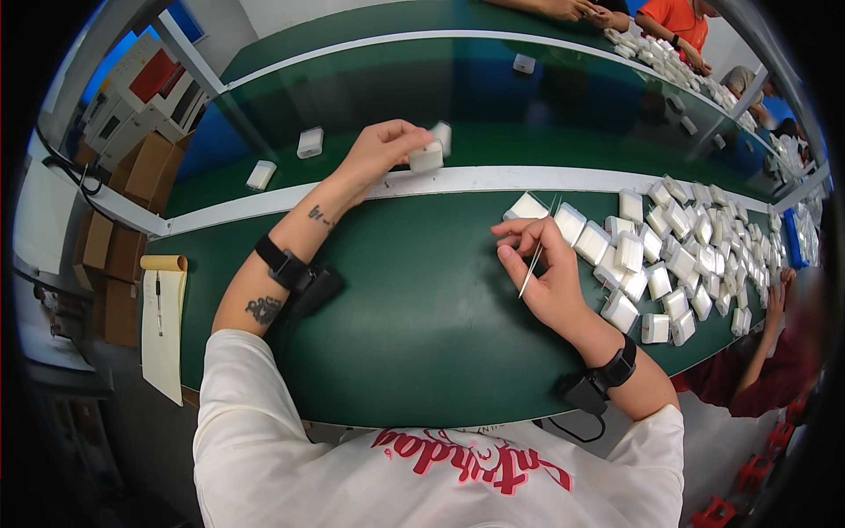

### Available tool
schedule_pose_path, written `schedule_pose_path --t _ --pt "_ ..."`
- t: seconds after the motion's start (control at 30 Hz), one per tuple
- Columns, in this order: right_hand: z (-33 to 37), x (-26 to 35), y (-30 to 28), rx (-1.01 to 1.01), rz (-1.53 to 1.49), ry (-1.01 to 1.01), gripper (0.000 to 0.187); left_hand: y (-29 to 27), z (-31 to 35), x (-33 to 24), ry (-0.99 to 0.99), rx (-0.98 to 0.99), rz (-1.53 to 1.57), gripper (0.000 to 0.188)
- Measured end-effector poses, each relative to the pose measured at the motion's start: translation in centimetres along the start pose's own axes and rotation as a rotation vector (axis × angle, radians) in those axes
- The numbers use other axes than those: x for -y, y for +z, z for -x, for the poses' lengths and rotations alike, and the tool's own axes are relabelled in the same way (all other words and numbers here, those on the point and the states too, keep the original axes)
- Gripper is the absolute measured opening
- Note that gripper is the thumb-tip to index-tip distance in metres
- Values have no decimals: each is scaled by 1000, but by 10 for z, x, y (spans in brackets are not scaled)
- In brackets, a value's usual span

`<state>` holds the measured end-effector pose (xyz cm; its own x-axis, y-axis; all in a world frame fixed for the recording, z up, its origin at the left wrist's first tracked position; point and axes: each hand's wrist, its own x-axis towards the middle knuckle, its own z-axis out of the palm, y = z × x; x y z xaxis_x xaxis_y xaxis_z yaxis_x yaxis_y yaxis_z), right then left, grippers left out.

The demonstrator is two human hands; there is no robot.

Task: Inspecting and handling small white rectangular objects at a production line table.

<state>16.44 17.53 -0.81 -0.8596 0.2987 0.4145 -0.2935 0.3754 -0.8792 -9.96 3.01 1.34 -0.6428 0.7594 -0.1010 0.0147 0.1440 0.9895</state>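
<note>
Left hand point(383, 158), between 11 and 12 o'clock: I see thumb and fingertips pinched narrow on a white block point(426, 159), held over the white rail point(546, 179). A second pale block point(444, 134) shows just behind it; from my end I cannot tell whether the hand has that one too.

Right hand point(553, 273), at 3 o'clock: fingers partly curled, slim metal tweezers point(531, 271) in the grip, tips pointing toward 1 o'clock. It stands beside the near edge of the block pile point(682, 260), which spreads over the green table point(414, 352) from 1 to 4 o'clock.

Progress, my judgement: early to middle. Beyond the rail, on the green strip point(370, 92), I note one block point(261, 175) at 10 o'clock, another point(310, 143) nearer 11 and one more point(524, 63) at 1; I take these as passed on. The pile looks largely left to handle. Whether any piled block is finished, I cannot tell.
</note>
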Motion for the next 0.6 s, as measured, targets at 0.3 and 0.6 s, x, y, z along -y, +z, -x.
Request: schedule_pose_path --t 0.3,0.6 --pt "-1 1 -1 37 89 15 28 48 48 24 322 -20 -365 31" --pt "0 1 0 184 127 -136 48 68 81 16 10 136 4 26"
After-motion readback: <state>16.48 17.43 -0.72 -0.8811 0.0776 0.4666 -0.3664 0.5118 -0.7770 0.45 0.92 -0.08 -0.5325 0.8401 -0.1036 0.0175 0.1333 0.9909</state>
